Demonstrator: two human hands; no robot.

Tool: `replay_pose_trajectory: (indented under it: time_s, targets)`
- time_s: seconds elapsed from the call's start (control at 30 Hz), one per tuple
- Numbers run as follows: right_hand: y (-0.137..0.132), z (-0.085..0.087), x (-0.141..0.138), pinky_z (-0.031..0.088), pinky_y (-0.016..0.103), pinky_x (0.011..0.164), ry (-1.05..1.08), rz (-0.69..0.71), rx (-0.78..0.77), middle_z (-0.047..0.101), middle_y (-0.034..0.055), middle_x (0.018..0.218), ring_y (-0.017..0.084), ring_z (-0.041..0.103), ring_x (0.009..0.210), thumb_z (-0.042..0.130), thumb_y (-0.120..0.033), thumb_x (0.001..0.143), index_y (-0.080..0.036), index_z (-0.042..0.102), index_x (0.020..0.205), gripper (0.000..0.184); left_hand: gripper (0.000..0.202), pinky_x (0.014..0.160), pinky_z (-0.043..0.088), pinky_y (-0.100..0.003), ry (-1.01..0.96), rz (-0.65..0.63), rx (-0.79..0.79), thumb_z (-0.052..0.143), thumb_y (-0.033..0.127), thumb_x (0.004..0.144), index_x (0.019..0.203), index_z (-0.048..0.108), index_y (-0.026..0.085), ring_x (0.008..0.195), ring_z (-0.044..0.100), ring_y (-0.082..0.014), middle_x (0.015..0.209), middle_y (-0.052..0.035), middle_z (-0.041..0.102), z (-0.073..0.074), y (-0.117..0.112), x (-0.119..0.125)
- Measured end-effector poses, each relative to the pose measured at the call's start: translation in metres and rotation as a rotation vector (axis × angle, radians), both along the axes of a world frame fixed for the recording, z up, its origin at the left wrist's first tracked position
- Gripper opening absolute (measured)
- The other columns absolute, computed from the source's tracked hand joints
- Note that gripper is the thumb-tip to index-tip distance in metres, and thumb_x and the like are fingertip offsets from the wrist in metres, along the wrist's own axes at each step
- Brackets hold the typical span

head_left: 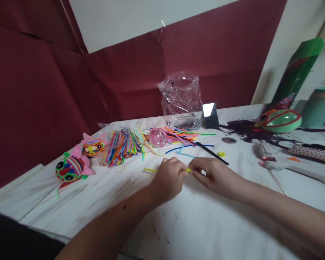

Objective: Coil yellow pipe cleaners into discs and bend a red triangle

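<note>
pinching the yellow stem (150, 170) mid-frame, left hand (168, 176) and right hand (211, 173) clamp fingers on it; slackening could uncurl it.

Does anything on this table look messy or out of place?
Slightly: loose pipe cleaners lie strewn beside the bagged bundle, and dark specks, too small to identify, dot the near tabletop like debris.

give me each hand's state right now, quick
Left hand: closed, holding a yellow pipe cleaner.
Right hand: closed, pinching the same yellow pipe cleaner at its coiled end.
</note>
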State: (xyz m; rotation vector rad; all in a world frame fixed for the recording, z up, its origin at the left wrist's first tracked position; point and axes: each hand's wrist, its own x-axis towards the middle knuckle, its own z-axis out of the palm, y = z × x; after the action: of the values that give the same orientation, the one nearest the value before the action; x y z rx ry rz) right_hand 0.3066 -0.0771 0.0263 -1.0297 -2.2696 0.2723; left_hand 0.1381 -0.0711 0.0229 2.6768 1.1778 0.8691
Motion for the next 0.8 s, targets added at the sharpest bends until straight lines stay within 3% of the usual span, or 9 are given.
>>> replay_pose_trajectory:
  time_s: [0.23, 0.47, 0.6, 0.8]
  targets:
    - [-0.003, 0.001, -0.003, 0.039, 0.024, 0.053, 0.056, -0.018, -0.072, 0.059, 0.0020, 0.063, 0.013, 0.051, 0.056, 0.044, -0.016, 0.076, -0.017, 0.055, 0.069, 0.013, 0.011, 0.069, 0.036, -0.028, -0.048, -0.034, 0.043, 0.048, 0.011, 0.071, 0.065, 0.054, 0.016, 0.070, 0.051, -0.0151, 0.066, -0.0020, 0.057, 0.002, 0.000, -0.002]
    - [0.000, -0.004, -0.009, 0.045, 0.026, 0.060, 0.565, 0.021, -0.388, 0.056, -0.0001, 0.066, 0.013, 0.056, 0.060, 0.052, -0.038, 0.077, -0.018, 0.052, 0.081, 0.021, 0.009, 0.062, 0.040, -0.023, -0.521, 0.053, -0.236, 0.052, 0.016, 0.069, 0.061, 0.055, 0.015, 0.062, 0.049, -0.0116, 0.063, 0.0006, 0.053, 0.013, -0.003, -0.001]
    - [-0.004, -0.005, -0.010, 0.045, 0.027, 0.059, 0.591, -0.017, -0.369, 0.056, 0.0005, 0.064, 0.013, 0.055, 0.060, 0.054, -0.044, 0.076, -0.017, 0.053, 0.074, 0.026, 0.010, 0.062, 0.040, -0.023, -0.628, 0.040, -0.321, 0.053, 0.017, 0.070, 0.061, 0.057, 0.015, 0.063, 0.049, -0.0115, 0.062, 0.0005, 0.053, 0.010, -0.006, 0.002]
    - [-0.011, -0.006, -0.014, 0.044, 0.026, 0.059, 0.541, -0.072, -0.278, 0.058, 0.0004, 0.063, 0.014, 0.055, 0.060, 0.051, -0.040, 0.079, -0.018, 0.056, 0.075, 0.022, 0.011, 0.061, 0.039, -0.023, -0.580, 0.067, -0.265, 0.053, 0.013, 0.069, 0.058, 0.056, 0.015, 0.062, 0.048, -0.0111, 0.060, 0.0013, 0.052, 0.011, -0.010, 0.004]
